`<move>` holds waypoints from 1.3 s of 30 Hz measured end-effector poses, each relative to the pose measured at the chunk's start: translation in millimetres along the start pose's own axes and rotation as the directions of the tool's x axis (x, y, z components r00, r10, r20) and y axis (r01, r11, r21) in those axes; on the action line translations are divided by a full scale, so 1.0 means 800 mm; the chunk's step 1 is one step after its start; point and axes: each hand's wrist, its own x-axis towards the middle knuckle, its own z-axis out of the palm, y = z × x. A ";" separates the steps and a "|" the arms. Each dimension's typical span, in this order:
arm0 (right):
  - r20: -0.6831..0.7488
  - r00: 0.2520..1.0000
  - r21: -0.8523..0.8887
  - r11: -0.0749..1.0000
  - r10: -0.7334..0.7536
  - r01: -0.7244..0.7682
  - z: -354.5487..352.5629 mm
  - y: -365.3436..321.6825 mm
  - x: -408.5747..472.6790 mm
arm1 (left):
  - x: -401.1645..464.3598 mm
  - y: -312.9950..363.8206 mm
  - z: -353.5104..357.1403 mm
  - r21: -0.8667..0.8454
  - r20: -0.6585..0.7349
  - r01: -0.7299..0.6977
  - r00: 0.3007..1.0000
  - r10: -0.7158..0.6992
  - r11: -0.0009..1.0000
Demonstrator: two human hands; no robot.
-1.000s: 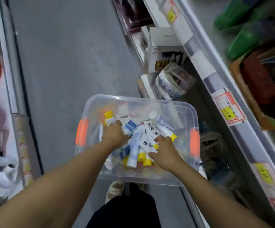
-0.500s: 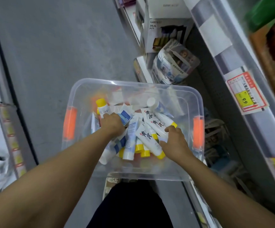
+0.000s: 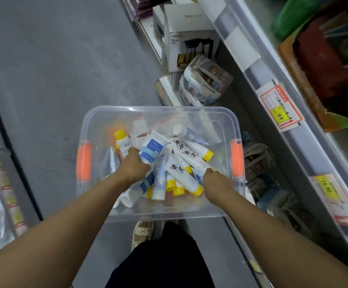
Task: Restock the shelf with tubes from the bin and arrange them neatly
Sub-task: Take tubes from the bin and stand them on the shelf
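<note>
Over a grey aisle floor [image 3: 54, 59], both hands, left hand [image 3: 132, 166] and right hand [image 3: 217, 182], grip tubes [image 3: 179, 169] in the bin [image 3: 189, 110].

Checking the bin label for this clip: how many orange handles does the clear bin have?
2: one orange handle on the bin's left wall, one on its right wall. None appear hidden.

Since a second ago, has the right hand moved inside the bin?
Yes, slightly: the right hand has shifted toward the orange handle on the bin's right side, among the tubes.
</note>
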 end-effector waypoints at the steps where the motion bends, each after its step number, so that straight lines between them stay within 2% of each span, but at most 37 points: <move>1: -0.011 1.000 -0.012 1.000 0.005 -0.005 -0.002 -0.001 -0.004 | -0.005 0.002 -0.001 -0.007 0.010 -0.012 1.000 0.012 1.000; 4: -0.024 1.000 0.031 0.999 0.016 -0.016 -0.014 0.001 -0.023 | -0.019 0.007 -0.008 -0.065 0.037 -0.043 0.998 0.045 0.997; 6: -0.032 0.998 0.217 0.975 0.055 -0.047 -0.029 0.004 -0.038 | -0.030 0.013 -0.015 -0.134 0.038 -0.059 0.997 0.064 0.989; 8: -0.047 0.997 0.498 0.866 0.064 -0.032 -0.049 0.006 -0.056 | -0.041 0.021 -0.023 -0.205 0.014 -0.078 0.996 0.083 0.976; 10: -0.047 0.996 0.786 0.618 0.081 -0.013 -0.069 0.006 -0.079 | -0.058 0.035 -0.034 -0.291 -0.011 -0.101 0.995 0.102 0.951; 12: 0.003 0.997 0.958 0.284 0.081 -0.027 -0.085 0.006 -0.104 | -0.077 0.052 -0.047 -0.359 -0.023 -0.138 0.990 0.138 0.923; 14: 0.016 0.999 0.999 -0.042 0.038 -0.014 -0.098 0.004 -0.127 | -0.098 0.068 -0.063 -0.421 -0.027 -0.171 0.984 0.177 0.891; 15: 0.004 1.000 0.986 -0.167 0.020 -0.001 -0.107 0.004 -0.139 | -0.110 0.076 -0.072 -0.436 -0.026 -0.193 0.979 0.202 0.879; 16: -0.019 1.000 0.966 -0.256 0.006 0.020 -0.115 0.005 -0.152 | -0.121 0.083 -0.080 -0.429 -0.027 -0.224 0.971 0.236 0.875; 18: -0.099 0.995 0.941 -0.329 -0.028 0.084 -0.133 0.009 -0.180 | -0.145 0.098 -0.094 -0.418 -0.018 -0.287 0.951 0.308 0.862; 21: -0.275 0.960 0.912 -0.331 -0.054 0.243 -0.156 0.015 -0.227 | -0.188 0.125 -0.112 -0.443 -0.002 -0.364 0.914 0.406 0.819; 23: -0.399 0.917 0.875 -0.302 -0.006 0.378 -0.169 0.021 -0.260 | -0.218 0.145 -0.122 -0.448 -0.008 -0.431 0.878 0.479 0.783; 25: -0.488 0.870 0.845 -0.213 0.069 0.491 -0.182 0.029 -0.297 | -0.246 0.164 -0.131 -0.423 0.002 -0.494 0.837 0.546 0.759; 27: -0.548 0.823 0.826 -0.053 0.151 0.560 -0.190 0.040 -0.332 | -0.271 0.183 -0.136 -0.380 -0.015 -0.564 0.797 0.604 0.733; 29: -0.598 0.769 0.799 0.092 0.226 0.594 -0.196 0.051 -0.367 | -0.296 0.200 -0.135 -0.332 -0.026 -0.631 0.749 0.662 0.701; 34: -0.678 0.625 0.734 0.321 0.387 0.598 -0.202 0.090 -0.445 | -0.372 0.240 -0.113 -0.248 0.035 -0.748 0.628 0.777 0.616; 39: -0.685 0.506 0.714 0.343 0.524 0.610 -0.197 0.142 -0.512 | -0.440 0.278 -0.078 -0.175 0.104 -0.859 0.470 0.876 0.481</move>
